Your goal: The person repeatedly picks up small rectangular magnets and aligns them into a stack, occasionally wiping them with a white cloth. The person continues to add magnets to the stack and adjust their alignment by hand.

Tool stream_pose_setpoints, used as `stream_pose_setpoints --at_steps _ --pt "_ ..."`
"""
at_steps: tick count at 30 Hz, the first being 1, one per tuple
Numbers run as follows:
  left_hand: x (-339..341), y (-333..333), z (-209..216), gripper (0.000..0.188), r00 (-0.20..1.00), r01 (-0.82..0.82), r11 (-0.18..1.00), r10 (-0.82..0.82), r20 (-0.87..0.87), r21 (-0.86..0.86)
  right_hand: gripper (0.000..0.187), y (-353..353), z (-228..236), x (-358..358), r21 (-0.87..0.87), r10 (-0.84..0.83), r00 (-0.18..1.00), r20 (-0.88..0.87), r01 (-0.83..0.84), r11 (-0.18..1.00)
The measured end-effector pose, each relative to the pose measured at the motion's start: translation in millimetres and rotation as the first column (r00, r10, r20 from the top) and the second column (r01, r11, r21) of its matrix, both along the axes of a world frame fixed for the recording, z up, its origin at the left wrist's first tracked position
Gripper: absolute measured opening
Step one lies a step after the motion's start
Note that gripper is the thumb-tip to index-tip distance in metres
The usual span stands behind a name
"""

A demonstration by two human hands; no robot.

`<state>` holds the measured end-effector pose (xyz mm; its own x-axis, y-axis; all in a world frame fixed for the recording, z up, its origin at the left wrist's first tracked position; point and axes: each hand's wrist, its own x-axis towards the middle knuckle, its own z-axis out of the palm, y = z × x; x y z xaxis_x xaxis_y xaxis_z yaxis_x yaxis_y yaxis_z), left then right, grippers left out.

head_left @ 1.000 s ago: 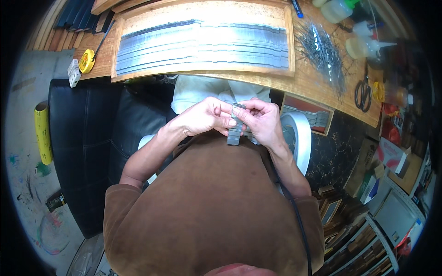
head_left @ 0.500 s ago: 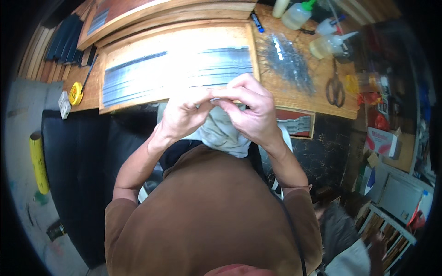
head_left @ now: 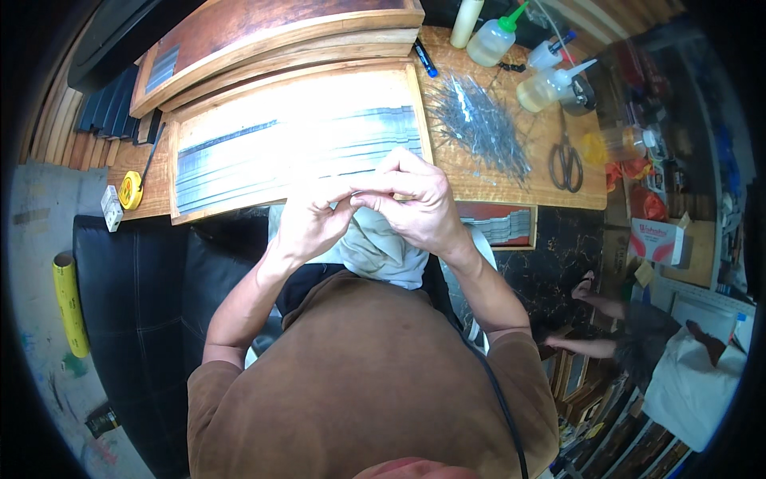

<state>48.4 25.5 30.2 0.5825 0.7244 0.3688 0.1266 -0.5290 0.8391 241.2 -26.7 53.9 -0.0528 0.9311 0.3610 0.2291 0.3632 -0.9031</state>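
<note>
Over the front edge of the wooden tray (head_left: 418, 112), my left hand (head_left: 311, 223) and my right hand (head_left: 419, 206) meet fingertip to fingertip. Both are closed in a pinch. Whatever they hold is small and hidden between the fingers. Long thin grey strips (head_left: 227, 164) lie side by side in rows inside the tray, partly washed out by glare. Beneath my hands a crumpled pale cloth (head_left: 383, 251) rests on my lap. To the right of the tray, a loose pile of thin, shiny grey strips (head_left: 483, 128) is spread on the wooden table (head_left: 479, 188).
Stacked wooden trays (head_left: 295, 52) stand behind. Scissors (head_left: 566, 166), a blue marker (head_left: 425, 58) and squeeze bottles (head_left: 491, 41) are on the right. A yellow tape measure (head_left: 130, 190) sits at the left. An open drawer (head_left: 499, 226) is below the tabletop. Another person (head_left: 638, 327) is at the right.
My hands keep the same pinch, fingertips together. The view has shifted slightly, so the table appears lower. The other person at the right shows in a different position.
</note>
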Motion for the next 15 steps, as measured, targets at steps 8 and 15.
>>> stream_pose_setpoints --at_steps 8,15 --pt "1 -7 -6 0.032 0.999 0.029 0.974 -0.025 0.021 -0.226 0.024 -1 -2 0 -0.027 -0.030 1.000 -0.008 0.030 0.999" --pt "-3 -20 20 0.013 0.992 0.123 0.806 -0.095 0.079 -0.578 0.007 -17 -7 -19 0.026 -0.183 0.983 -0.003 0.183 0.983"
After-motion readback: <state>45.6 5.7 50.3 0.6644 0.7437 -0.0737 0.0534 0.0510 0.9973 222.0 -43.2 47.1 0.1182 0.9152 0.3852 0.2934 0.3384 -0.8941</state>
